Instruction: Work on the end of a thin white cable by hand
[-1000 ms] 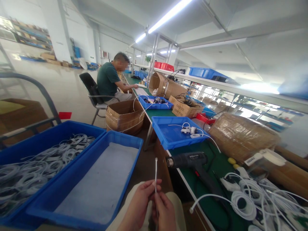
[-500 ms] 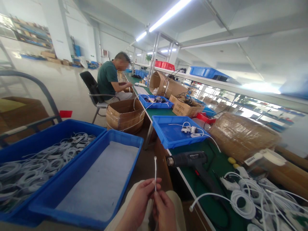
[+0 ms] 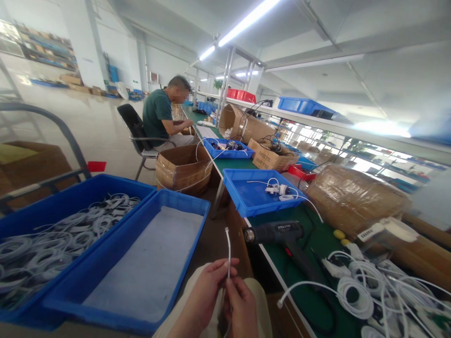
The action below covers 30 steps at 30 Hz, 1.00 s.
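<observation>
Head view: the left hand point(image 3: 202, 300) and the right hand point(image 3: 241, 307) meet low in the frame, above the lap; both are closed in a fingertip pinch on 1 thin white cable end point(image 3: 228, 251); the free tip stands upright above the pinch, bent slightly leftward at the top; the lower run of the cable drops below the hands and cannot be traced.

Left of the grip: 1 shallow blue plastic tray lined with a pale grey sheet point(image 3: 134, 267), holding no cables; further left, touching it, 1 blue plastic tray filled with coiled white cables point(image 3: 52, 234).

Right of the grip: a green-topped workbench point(image 3: 317, 244); on it, nearest the grip, 1 black heat gun point(image 3: 278, 233); beyond that, loose coils of white cable point(image 3: 355, 293); above and behind the grip, 1 blue plastic tray with a small white cable set point(image 3: 257, 195); a tape-wrapped brown cardboard box point(image 3: 352, 199) lies to its right.

Far behind the grip, a seated person in a green shirt point(image 3: 158, 115) works at the same bench.

Progress, as judged: 1 cable is in hand at the end-handling stage; the lined tray has received nothing; the bulk of the cables remains in the full tray and on the bench.
</observation>
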Tool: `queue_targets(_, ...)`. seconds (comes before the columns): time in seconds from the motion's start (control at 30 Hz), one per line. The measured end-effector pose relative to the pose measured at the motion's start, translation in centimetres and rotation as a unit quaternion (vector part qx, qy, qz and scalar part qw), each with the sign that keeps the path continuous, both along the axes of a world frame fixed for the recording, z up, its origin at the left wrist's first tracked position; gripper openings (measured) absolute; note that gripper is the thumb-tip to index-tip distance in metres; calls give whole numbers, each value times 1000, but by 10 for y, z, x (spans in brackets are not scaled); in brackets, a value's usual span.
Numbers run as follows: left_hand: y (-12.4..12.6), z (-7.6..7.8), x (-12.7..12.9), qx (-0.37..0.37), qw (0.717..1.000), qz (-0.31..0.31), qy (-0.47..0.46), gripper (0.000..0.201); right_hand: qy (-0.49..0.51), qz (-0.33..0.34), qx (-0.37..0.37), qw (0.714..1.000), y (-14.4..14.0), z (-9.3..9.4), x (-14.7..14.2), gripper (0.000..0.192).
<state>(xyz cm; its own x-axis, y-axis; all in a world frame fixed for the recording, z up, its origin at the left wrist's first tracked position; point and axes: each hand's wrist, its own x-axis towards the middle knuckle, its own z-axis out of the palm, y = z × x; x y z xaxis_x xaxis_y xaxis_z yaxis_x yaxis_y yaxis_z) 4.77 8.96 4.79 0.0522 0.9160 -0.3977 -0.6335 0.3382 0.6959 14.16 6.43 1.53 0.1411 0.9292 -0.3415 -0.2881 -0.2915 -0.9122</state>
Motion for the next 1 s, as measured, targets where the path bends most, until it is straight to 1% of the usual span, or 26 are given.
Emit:
queue_targets(0.2,3,1,4,29,999,-3,34,45,25,20,4,999,4,6,5,52)
queue_targets(0.4,2,4,4,29,999,-4,38,46,20,-2,19,1000,4,19,3,45)
queue_targets(0.57,4,4,5,25,999,-3,36,51,-20,-39,36,998,5,30,-3,48)
queue_targets(0.87,6,1,7,28,998,-8,51,55,5,-46,23,999,7,28,-3,41)
queue_targets(1.0,6,2,7,34,998,-5,61,55,-8,-53,29,998,8,30,-4,40)
